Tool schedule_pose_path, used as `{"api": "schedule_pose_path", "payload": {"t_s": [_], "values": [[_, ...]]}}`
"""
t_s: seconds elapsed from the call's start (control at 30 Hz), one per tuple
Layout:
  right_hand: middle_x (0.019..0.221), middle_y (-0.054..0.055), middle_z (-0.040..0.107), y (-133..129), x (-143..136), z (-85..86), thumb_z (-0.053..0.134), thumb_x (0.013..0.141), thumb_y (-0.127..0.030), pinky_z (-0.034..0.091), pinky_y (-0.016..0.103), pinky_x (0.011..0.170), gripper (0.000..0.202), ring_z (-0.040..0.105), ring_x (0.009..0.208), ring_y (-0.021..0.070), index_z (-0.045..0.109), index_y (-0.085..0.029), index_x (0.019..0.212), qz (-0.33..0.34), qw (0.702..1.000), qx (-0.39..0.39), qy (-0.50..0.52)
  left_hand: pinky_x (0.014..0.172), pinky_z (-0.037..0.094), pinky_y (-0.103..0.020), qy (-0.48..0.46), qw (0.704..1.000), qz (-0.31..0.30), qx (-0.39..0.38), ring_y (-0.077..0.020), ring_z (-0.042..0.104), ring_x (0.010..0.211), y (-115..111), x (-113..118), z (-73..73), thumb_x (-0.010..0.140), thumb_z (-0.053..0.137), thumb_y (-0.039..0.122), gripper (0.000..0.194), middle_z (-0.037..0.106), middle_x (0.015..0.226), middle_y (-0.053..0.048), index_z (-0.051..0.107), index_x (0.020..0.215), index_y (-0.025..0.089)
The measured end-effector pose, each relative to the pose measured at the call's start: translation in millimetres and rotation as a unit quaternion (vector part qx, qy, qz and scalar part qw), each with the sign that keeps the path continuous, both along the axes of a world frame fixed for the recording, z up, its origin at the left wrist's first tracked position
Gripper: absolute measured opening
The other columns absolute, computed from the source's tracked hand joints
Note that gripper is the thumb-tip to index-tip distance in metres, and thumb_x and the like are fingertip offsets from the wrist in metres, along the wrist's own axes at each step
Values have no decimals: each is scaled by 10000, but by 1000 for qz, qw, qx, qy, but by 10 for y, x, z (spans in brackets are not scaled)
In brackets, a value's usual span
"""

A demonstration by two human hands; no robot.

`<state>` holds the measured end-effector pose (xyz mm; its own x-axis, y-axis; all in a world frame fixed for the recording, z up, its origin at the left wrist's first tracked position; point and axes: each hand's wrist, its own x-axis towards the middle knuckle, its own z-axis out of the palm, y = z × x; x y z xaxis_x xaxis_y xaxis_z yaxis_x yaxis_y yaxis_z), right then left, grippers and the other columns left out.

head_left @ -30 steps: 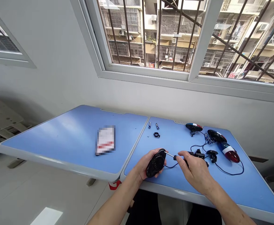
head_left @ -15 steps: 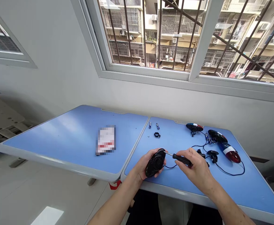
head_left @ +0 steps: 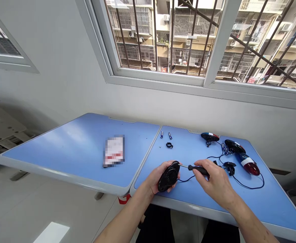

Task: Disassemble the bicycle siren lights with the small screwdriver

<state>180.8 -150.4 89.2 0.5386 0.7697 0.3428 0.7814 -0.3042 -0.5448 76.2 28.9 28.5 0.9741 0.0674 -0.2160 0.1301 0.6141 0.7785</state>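
Note:
My left hand is closed around a glossy black oval lamp housing, its rounded face turned up and a thin cable leading off to the right. Between the fingers of my right hand is a screwdriver with a black handle. Its metal shaft points left, and the tip meets the upper end of the housing. Whether the tip sits in a screw is too small to tell. Beyond the hands lie a black ring clamp, a tiny screw and two batteries, one on the left and one on the right.
On the right of the blue table lie a red and blue lamp, two more black-backed lamps, more batteries and a black bracket among cables. A blurred white packet is on the left table.
My right hand and the screwdriver have shifted slightly right, with the tip still at the housing's upper end. My left hand and the housing have barely moved.

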Motion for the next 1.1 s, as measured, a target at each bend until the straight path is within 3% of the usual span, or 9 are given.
{"api": "schedule_pose_path", "payload": {"t_s": [0.3, 0.47, 0.6, 0.7, 1.1], "values": [[759, -3, 516, -28, -30, 15, 493, 862, -224, 409, 226, 531, 184, 489, 594, 113, 614, -241, 1000, 71, 997, 26, 30, 307, 401, -205, 9, 1000, 9, 5, -153, 562, 429, -5, 2, -3, 842, 431, 361, 369, 615, 707, -49, 484, 1147, 159], [825, 13, 586, 2, -43, 7, 470, 896, -346, 418, 230, 552, 202, 523, 611, 117, 585, -227, 1011, 29, 999, 20, 40, 306, 402, -201, 16, 1000, 14, 5, -152, 560, 431, -15, -1, 16, 844, 429, 365, 364, 611, 700, -46, 471, 1143, 161], [602, -15, 565, 28, -71, 24, 319, 944, -432, 346, 246, 485, 352, 492, 485, 126, 572, -192, 896, -15, 999, -33, 21, 310, 410, -198, 17, 1000, 16, 14, -153, 568, 447, -11, -3, 7, 844, 427, 372, 354, 612, 704, -47, 469, 1128, 165], [490, -38, 504, 36, -85, 30, 283, 954, -409, 286, 244, 450, 376, 459, 433, 126, 556, -197, 807, -19, 998, -52, -4, 314, 420, -202, 19, 999, 18, 24, -154, 574, 456, -8, -5, -7, 836, 438, 385, 373, 614, 711, -47, 463, 1137, 166], [596, -10, 581, 11, -55, -16, 357, 939, -298, 291, 232, 473, 296, 477, 482, 110, 587, -198, 781, 14, 996, -2, -87, 324, 412, -201, 12, 998, 32, 58, -143, 552, 449, -38, -20, 34, 839, 450, 388, 424, 602, 712, -38, 449, 1195, 157]]}}
